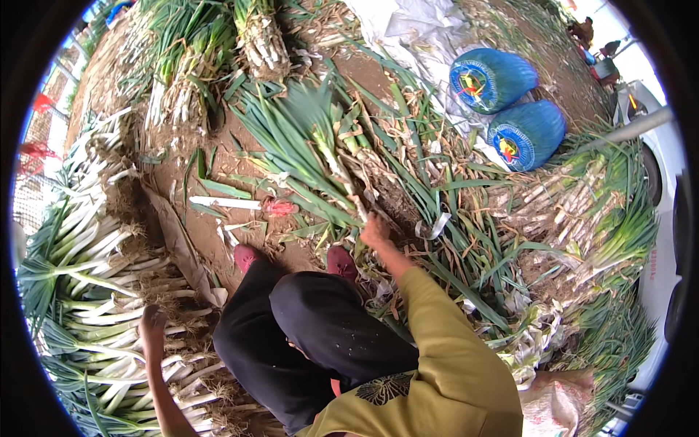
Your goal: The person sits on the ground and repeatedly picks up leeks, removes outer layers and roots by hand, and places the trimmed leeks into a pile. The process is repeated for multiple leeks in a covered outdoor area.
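My right hand (375, 231) is closed around the root end of a long green onion (338, 175). Its leaves fan away from me, blurred at the tips, over other loose green onions and trimmings. My left hand (153, 323) is low on the left, over the root ends of a long row of white-stemmed green onions (102, 306). Its fingers are too small and dark to show whether they grip anything. Near my feet lies a white strip (226, 202) with a red, crumpled end (280, 207).
Tied bundles of green onions (262, 44) stand at the far side. Two blue rolls (528, 135) rest by a white sheet (408, 29). More green onions (590, 211) are piled at right, beside a white vehicle (662, 291). A pinkish sack (557, 404) lies near right.
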`<state>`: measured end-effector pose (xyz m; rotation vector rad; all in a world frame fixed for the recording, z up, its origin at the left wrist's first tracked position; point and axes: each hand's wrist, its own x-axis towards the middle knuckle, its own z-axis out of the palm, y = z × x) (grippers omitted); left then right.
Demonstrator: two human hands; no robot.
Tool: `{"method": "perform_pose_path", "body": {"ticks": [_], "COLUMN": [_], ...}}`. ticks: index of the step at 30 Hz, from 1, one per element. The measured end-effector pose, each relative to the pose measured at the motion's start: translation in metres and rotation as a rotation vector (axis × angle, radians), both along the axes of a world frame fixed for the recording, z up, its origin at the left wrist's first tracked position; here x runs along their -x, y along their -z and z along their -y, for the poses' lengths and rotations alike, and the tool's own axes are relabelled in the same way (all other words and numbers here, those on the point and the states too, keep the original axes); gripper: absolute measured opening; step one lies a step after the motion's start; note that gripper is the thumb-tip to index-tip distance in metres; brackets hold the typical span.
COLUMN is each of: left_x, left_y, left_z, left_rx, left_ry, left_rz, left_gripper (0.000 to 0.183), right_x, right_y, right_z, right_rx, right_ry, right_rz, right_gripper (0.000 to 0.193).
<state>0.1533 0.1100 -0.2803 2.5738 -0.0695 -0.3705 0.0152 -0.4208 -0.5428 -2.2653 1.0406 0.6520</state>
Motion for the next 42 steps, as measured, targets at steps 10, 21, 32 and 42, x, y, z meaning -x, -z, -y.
{"method": "perform_pose_path", "body": {"ticks": [10,21,32,42], "left_x": [0.032,0.034,0.022,0.015], "left_y": [-0.096,-0.066,-0.077,-0.069], "left_z": [0.322,0.341,0.343,0.325], "left_rx": [0.285,0.044,-0.087,-0.193], "left_ry": [0.857,0.898,0.899,0.896], "left_rz": [0.007,0.033,-0.063,-0.117], "left_gripper": [0.029,0.024,0.031,0.032], "right_x": [0.018,0.025,0.019,0.014], "right_y": [-0.042,0.029,-0.026,0.035], "right_z": [0.026,0.072,0.128,0.107], "right_rx": [-0.14,-0.302,-0.151,0.449], "right_ry": [0.067,0.139,-0.132,-0.004], "right_rz": [0.105,-0.093,-0.131,0.12], "right_gripper": [0.052,0.052,0.036,0.072]}}
